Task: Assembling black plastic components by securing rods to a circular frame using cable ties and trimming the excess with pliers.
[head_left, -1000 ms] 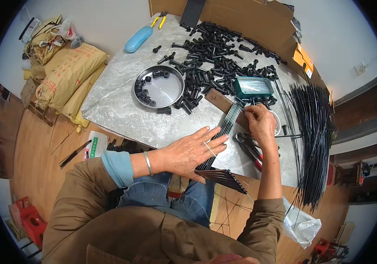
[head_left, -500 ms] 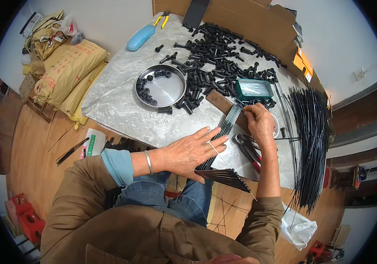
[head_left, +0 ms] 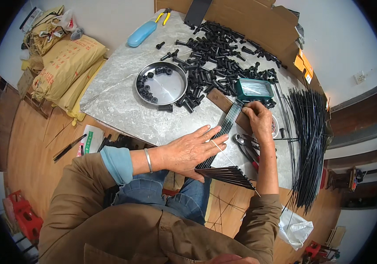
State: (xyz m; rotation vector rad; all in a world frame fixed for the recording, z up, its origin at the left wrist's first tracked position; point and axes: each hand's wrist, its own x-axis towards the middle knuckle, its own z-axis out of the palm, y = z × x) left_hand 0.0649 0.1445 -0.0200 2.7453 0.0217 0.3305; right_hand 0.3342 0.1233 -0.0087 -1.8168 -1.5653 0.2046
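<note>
Two bare hands on a row of thin dark rods (head_left: 230,121)

The rods lie side by side, their far ends reaching across the wooden bar (head_left: 218,99). On the bar's near side, the left hand (head_left: 190,152) rests spread over them, fingers apart, a thin pale stick (head_left: 225,153) slanting from between its fingers. The right hand (head_left: 259,119), apart from the left, is at the bar, fingertips bunched beside the rods' ends; whether they clamp one, I cannot tell. Just beyond the bar stands a green tray (head_left: 240,92).
</note>
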